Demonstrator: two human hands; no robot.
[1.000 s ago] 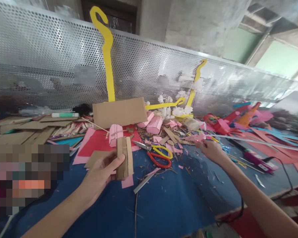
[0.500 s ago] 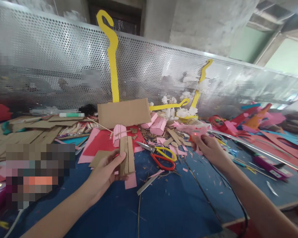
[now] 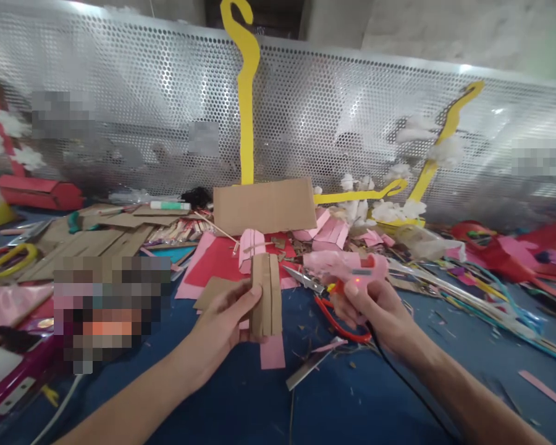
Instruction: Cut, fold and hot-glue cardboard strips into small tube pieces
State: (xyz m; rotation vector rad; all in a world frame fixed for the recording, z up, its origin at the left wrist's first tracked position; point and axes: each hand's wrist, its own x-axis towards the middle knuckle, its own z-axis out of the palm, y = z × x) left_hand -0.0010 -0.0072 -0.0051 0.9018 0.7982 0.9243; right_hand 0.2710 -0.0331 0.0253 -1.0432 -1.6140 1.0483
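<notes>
My left hand (image 3: 231, 309) is closed round a small folded cardboard piece (image 3: 266, 303), its thumb lying on the front. A pink paper strip (image 3: 272, 353) shows below that cardboard. In my right hand (image 3: 368, 303) is a pink glue gun (image 3: 345, 264), with a small red light lit and its nozzle pointing left toward the top of the cardboard; a gap separates them. Scissors (image 3: 331, 318) with red and yellow handles lie on the table behind the right hand, partly hidden by it. A metal blade (image 3: 310, 369) rests nearer to me.
A cardboard box shape (image 3: 264, 207) with a yellow hook-ended strip (image 3: 246, 111) stands at the back against a perforated metal panel (image 3: 167, 93). Cardboard sheets (image 3: 83, 247) lie left, a red paper model (image 3: 37, 191) beyond them. Scraps litter the blue table (image 3: 241, 402). A black cord (image 3: 408, 383) trails from the glue gun.
The glue gun in my right hand has come left, close to the cardboard piece, and now covers part of the scissors. My left hand keeps its hold. The view has turned left.
</notes>
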